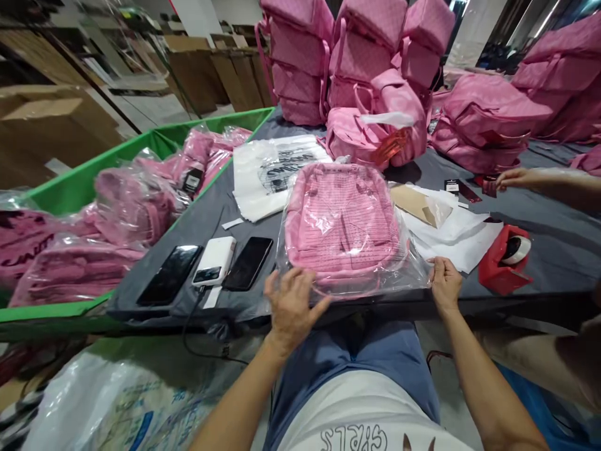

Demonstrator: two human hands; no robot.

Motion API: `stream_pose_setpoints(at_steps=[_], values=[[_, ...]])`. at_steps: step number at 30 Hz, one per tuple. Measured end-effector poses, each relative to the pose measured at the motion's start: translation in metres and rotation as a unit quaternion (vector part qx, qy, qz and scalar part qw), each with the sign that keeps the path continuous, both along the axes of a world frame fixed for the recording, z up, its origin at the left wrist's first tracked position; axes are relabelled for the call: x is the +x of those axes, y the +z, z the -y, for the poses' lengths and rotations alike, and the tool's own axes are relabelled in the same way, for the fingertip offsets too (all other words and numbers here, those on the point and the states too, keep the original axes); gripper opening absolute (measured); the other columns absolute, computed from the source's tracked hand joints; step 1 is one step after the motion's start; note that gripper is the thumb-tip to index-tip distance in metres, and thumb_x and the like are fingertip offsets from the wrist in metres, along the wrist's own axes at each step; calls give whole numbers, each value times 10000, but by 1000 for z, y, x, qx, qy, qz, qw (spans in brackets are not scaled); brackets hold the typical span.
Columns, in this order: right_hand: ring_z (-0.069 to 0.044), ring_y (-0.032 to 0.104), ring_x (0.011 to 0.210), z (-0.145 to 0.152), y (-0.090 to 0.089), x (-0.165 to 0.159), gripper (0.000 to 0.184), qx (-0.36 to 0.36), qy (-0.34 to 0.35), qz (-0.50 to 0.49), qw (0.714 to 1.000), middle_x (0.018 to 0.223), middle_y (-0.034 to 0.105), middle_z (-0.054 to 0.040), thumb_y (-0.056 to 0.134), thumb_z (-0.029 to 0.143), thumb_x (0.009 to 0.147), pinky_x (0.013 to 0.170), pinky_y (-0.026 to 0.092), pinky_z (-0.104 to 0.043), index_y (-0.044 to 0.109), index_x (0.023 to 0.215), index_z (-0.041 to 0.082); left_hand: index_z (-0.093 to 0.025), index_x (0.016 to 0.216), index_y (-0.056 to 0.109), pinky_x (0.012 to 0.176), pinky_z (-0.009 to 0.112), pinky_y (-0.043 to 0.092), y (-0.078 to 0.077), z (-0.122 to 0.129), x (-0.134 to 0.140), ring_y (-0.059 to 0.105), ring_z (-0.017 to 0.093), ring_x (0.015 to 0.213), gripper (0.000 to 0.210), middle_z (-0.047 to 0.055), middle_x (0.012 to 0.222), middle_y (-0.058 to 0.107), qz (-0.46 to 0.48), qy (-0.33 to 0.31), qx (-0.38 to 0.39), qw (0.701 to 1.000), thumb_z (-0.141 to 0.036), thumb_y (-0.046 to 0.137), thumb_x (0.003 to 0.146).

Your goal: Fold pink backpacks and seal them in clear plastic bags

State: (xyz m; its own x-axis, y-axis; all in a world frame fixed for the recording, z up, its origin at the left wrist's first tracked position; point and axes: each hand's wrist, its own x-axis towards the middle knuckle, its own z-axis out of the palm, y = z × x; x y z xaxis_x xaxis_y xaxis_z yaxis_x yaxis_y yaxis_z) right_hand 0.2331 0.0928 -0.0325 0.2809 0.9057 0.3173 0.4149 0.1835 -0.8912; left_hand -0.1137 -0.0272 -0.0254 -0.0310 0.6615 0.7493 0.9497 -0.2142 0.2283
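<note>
Right hand (446, 285) pinches clear bag (416, 268); shirt (366, 401) reads "GIRLS".

On my feed I see a pink backpack (347, 216) lying flat, its finely lined panel facing up and its corners rounded. It sits inside a clear plastic bag (417, 266), which looks glossy and wrinkled to me, spreading loose past the backpack's lower right corner. Both rest at the dark grey table's (558, 210) near edge.
</note>
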Motion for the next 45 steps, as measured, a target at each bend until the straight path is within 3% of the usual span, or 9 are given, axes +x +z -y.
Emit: stream_pose_setpoints(at_steps=[3, 10, 15, 22, 25, 28, 35, 40, 45], values=[[-124, 386, 395, -1, 3, -1, 548, 1, 0, 3, 1000, 467, 433, 70, 509, 754, 893, 428, 317, -273, 633, 829, 224, -204, 1052, 663, 1122, 507, 257, 12, -10, 18, 643, 285, 958, 430, 56, 867, 733, -50, -59, -34, 996, -609, 666, 907], [-114, 389, 382, -1, 1, 0, 550, 10, 2, -15, 1000, 487, 457, 69, 526, 761, 885, 416, 306, -266, 626, 831, 223, -205, 923, 606, 1051, 439, 314, 17, -14, 6, 620, 207, 809, 203, -15, 714, 667, -39, -119, -38, 991, -393, 650, 985], [-106, 414, 383, -1, 1, -1, 576, 12, 7, -27, 1000, 528, 494, 62, 522, 787, 878, 408, 320, -261, 615, 836, 220, -229, 953, 648, 1016, 425, 338, 12, -15, 4, 614, 190, 795, 145, -19, 730, 695, 5, -131, -70, 989, -363, 624, 1005], [-108, 426, 367, 4, 5, -2, 605, 21, -8, -31, 999, 501, 461, 71, 503, 830, 863, 380, 325, -265, 583, 793, 235, -234, 871, 694, 1015, 415, 342, 25, -38, -9, 640, 192, 893, 215, 4, 749, 702, -61, -154, -62, 984, -275, 552, 1028], [-110, 425, 357, 4, 6, -1, 603, 6, -19, -31, 999, 479, 443, 74, 535, 830, 842, 373, 323, -265, 609, 797, 233, -223, 769, 667, 905, 379, 408, 30, -57, -16, 604, 193, 783, 374, 18, 710, 662, 30, -189, -174, 966, -400, 488, 1044], [-109, 408, 342, -3, 4, 1, 585, -11, -22, -34, 999, 455, 449, 72, 591, 808, 814, 369, 306, -269, 632, 791, 224, -224, 695, 634, 764, 337, 426, 30, -67, -20, 541, 181, 669, 476, 9, 657, 614, 135, -232, -279, 922, -529, 463, 1019], [-97, 402, 334, -23, -4, 7, 616, -112, 27, -80, 990, 482, 533, 48, 736, 813, 658, 343, 293, -256, 609, 722, 213, -224, 621, 613, 654, 306, 405, 34, -68, -17, 537, 180, 645, 492, 11, 623, 591, 204, -229, -322, 896, -573, 507, 953], [-145, 538, 461, -1, 12, 53, 553, -71, -36, -53, 995, 559, 596, 16, 766, 745, 687, 427, 436, -268, 645, 760, 211, -235, 588, 626, 559, 290, 419, 37, -70, -16, 553, 181, 577, 560, 14, 577, 595, 211, -246, -338, 884, -666, 494, 920], [-152, 539, 583, 25, 44, 136, 428, 9, -195, 103, 975, 675, 654, -20, 717, 623, 774, 561, 454, -278, 692, 809, 197, -274, 590, 692, 518, 296, 492, 30, -74, -22, 633, 203, 574, 633, -1, 629, 691, 207, -219, -346, 889, -846, 513, 794]])
